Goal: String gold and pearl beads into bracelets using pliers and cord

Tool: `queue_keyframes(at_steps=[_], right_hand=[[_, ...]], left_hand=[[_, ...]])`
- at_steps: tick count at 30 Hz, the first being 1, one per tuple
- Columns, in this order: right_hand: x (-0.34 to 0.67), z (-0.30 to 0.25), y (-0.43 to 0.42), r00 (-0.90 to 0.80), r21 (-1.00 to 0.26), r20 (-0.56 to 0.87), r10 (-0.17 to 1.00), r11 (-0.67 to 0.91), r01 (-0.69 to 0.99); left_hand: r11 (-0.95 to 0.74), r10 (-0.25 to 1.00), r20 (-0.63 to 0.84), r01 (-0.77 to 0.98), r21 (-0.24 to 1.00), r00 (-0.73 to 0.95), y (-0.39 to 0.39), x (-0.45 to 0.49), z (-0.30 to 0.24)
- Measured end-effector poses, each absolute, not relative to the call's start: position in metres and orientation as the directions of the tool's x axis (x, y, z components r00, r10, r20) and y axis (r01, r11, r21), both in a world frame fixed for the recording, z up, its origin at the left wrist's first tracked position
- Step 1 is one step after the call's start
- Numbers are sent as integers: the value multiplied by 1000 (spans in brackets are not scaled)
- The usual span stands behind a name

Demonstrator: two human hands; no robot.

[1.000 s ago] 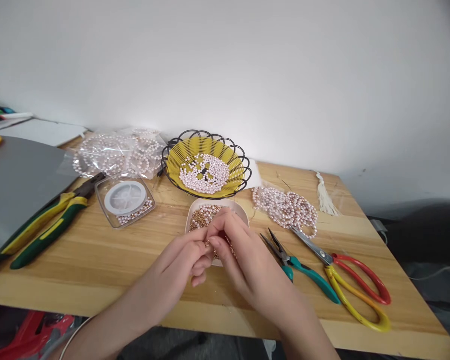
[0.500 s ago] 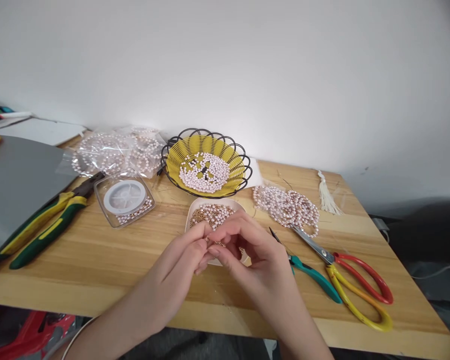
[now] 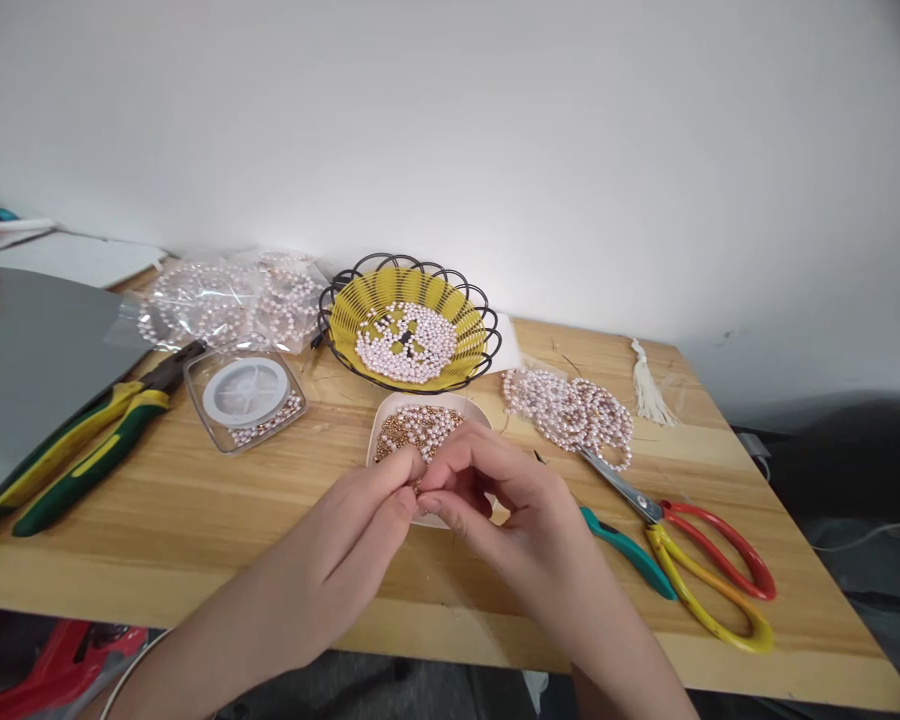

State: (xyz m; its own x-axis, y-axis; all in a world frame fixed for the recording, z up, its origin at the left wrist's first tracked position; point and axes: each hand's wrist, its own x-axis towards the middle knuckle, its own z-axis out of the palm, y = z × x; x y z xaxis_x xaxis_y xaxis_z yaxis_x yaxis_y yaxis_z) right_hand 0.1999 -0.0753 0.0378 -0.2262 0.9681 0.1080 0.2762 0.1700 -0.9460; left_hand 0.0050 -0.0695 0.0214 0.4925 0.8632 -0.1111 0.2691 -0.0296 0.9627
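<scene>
My left hand [image 3: 364, 525] and my right hand [image 3: 510, 500] meet fingertip to fingertip over the front of a small pale bowl [image 3: 379, 415]. Both are closed in a pinch. A speck of gold shows between the fingertips; I cannot tell whether it is held or lies in the bowl behind. Inside the bowl are loose gold and pink pearl beads [image 3: 420, 428], partly hidden by my right hand. Just behind stands a yellow woven basket [image 3: 461, 350] with black looped rim, holding pale pink beads [image 3: 412, 355].
To the right lie scissors [image 3: 649, 510], teal-handled pliers [image 3: 630, 555], bead strands [image 3: 570, 415] and a white tassel [image 3: 649, 385]. On the left are green-yellow pliers [image 3: 97, 445], a clear box [image 3: 300, 405] with a white spool [image 3: 245, 390], bagged bead strands [image 3: 225, 300] and a grey mat [image 3: 37, 350].
My fingertips have drawn closer together, and my left fingers are more tucked in. The whole view has shifted slightly; the things on the table lie as before.
</scene>
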Motion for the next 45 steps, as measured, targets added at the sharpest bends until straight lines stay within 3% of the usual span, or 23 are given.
queue_keyframes(at_steps=[7, 14, 20, 28, 37, 41, 45], right_hand=[[201, 46, -81, -312, -917, 64, 948, 180, 357], [208, 57, -79, -416, -884, 2, 909, 196, 425], [209, 59, -75, -409, -917, -18, 912, 149, 371], [222, 62, -75, -524, -958, -96, 846, 64, 280], [226, 58, -70, -627, -980, -189, 756, -184, 74], [223, 55, -72, -559, -974, -210, 802, -219, 52], [230, 51, -84, -286, -979, -176, 942, -136, 154]], left_hand=[[-136, 828, -77, 333, 933, 555, -63, 11, 32], [-138, 830, -25, 248, 959, 558, -58, 17, 40], [-41, 821, -70, 181, 983, 566, -62, 16, 33], [-152, 762, 26, 139, 979, 647, -60, 14, 32], [93, 717, -81, 20, 995, 692, -62, 15, 29], [198, 708, -145, 3, 980, 692, -61, 16, 25], [154, 741, -139, 35, 987, 657, -60, 16, 26]])
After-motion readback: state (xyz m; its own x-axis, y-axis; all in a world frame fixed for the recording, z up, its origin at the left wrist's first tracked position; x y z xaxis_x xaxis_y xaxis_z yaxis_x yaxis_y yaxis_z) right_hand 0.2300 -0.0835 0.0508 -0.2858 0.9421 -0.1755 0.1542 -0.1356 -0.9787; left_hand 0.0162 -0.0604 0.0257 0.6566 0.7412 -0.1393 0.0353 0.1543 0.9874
